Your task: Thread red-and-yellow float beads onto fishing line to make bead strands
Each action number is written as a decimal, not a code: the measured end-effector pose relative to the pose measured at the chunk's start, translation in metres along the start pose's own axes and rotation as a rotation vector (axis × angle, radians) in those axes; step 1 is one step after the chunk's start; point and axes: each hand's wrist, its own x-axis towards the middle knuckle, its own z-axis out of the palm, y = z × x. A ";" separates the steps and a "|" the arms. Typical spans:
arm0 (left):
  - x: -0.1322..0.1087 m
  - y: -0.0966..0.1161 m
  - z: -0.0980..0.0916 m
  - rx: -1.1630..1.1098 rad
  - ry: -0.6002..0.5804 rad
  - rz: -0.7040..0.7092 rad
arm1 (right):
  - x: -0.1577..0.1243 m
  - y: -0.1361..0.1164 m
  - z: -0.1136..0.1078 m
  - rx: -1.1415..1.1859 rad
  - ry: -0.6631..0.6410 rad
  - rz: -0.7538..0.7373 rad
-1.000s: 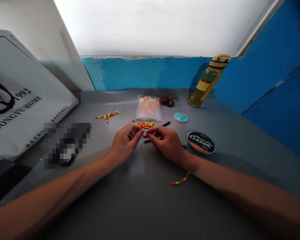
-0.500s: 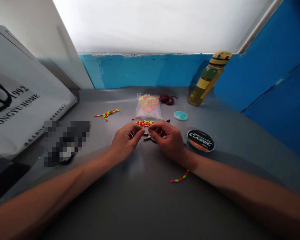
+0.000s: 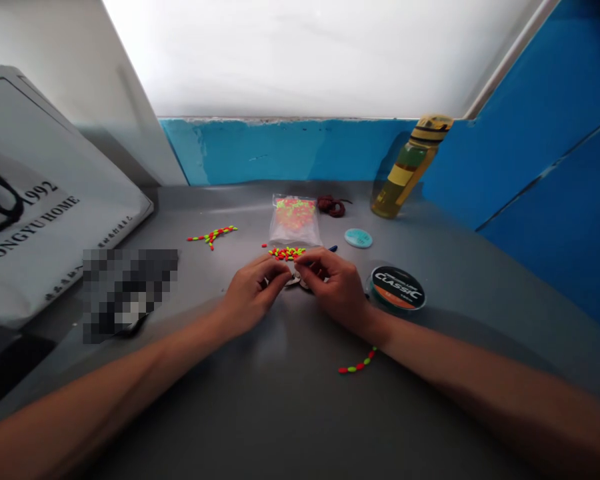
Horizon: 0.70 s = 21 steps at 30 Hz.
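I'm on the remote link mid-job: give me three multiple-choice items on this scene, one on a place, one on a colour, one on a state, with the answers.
1. Where is the spool of CLASSIC line relative to the right hand?
A. Beyond it and to its right
B. Directly under it
C. Far to its left

2. What colours are the heap of oval beads?
A. Blue and white
B. Red and yellow-green
C. Black and brown

3. What state is the clear plastic bag in?
A. Held up in the air
B. Lying on the grey table with beads inside
C. Empty and crumpled

Answers:
1. A: it sits past the hand's knuckles, rightward.
2. B: both colours show in the heap.
3. B: beads fill it where it rests.
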 end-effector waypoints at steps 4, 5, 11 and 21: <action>0.000 -0.002 0.000 -0.031 -0.021 -0.005 | -0.001 0.004 0.001 0.054 -0.030 0.080; 0.000 -0.003 0.000 -0.035 -0.015 -0.018 | -0.001 0.004 0.001 0.054 -0.041 0.074; 0.001 -0.006 0.000 -0.111 0.026 -0.150 | 0.000 0.001 0.000 0.053 -0.075 0.043; 0.001 -0.004 -0.001 -0.138 0.030 -0.163 | 0.000 -0.001 0.000 0.074 -0.081 0.029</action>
